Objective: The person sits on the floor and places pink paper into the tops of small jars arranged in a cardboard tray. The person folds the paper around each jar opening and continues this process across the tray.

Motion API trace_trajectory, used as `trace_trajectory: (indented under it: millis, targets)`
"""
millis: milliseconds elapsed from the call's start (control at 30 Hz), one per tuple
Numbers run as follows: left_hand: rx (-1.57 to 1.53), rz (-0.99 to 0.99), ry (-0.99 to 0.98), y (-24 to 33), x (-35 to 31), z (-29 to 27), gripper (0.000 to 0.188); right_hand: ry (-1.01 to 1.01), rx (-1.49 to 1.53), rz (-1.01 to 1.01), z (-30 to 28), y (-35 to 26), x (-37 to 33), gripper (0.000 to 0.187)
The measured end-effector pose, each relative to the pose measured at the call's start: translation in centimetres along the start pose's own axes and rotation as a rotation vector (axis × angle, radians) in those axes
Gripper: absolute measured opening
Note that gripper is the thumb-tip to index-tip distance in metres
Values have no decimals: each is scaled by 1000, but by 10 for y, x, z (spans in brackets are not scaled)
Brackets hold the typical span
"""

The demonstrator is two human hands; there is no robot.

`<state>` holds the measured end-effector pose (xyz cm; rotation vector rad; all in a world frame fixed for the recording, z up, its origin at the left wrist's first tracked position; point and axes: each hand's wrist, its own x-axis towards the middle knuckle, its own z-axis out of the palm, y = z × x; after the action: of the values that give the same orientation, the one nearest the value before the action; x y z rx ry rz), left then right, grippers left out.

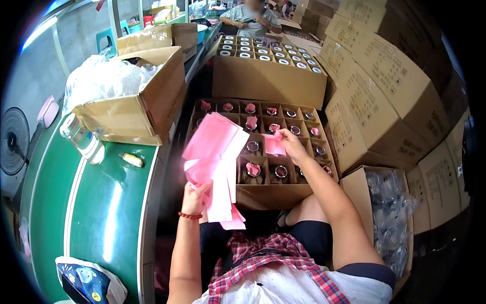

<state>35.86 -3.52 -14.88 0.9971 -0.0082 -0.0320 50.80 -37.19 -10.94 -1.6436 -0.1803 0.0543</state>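
A loose stack of pink paper sheets [215,144] is gripped near its lower end by my left hand [195,197], with a red bead bracelet at the wrist. Between the fingers of my right hand [293,146] is one smaller pink sheet [274,145], held over the divided carton. That open carton [273,195] has cardboard compartments with round, shiny-rimmed items in them, such as the one at the front [281,172]. Crumpled pink paper [252,169] pokes out of several of these. The stack hides part of the carton's left side.
Behind stands another divided carton [268,78] of round-topped items. Stacked boxes [374,96] rise on the right, above an open box of clear plastic bags [390,213]. On the green table [101,202] are a bottle [82,139] and a box with white plastic [121,111]. A person [250,20] works beyond.
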Motion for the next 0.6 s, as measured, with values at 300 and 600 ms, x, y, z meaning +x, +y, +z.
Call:
trace_trajectory:
  millis: [300, 600]
  targets:
    - [126, 98, 316, 65, -130, -9, 20, -52, 387, 255, 63, 20, 0, 21]
    - [86, -73, 441, 25, -205, -47, 27, -116, 189, 171, 155, 39, 18, 37]
